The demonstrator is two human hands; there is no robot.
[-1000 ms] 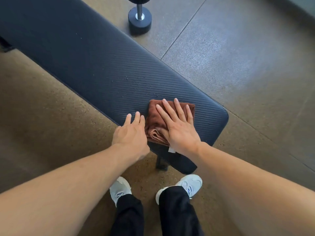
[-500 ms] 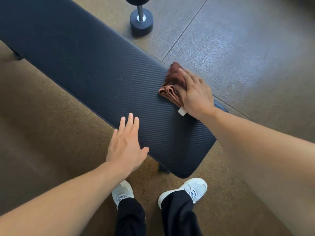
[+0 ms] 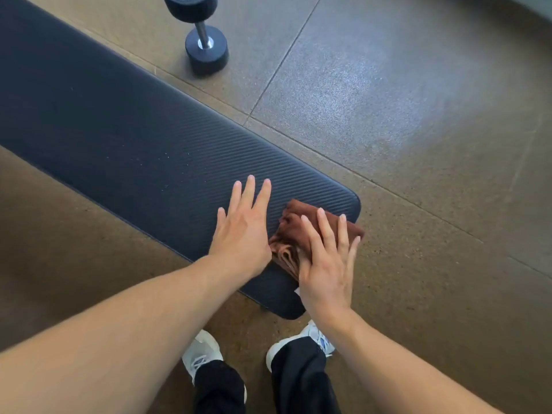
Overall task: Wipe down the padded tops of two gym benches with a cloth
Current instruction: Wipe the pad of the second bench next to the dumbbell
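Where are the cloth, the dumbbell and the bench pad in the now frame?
cloth [image 3: 301, 218]: head view, on the bare brown fold beyond the right hand's fingers.
dumbbell [image 3: 206, 52]: head view, on the near black weight head.
bench pad [image 3: 143, 150]: head view, on the ribbed dark top, mid-pad.

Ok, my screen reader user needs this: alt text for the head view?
A right hand presses a folded brown cloth flat on the end of a dark padded bench, the left hand flat beside it. A dumbbell stands on the floor beyond.
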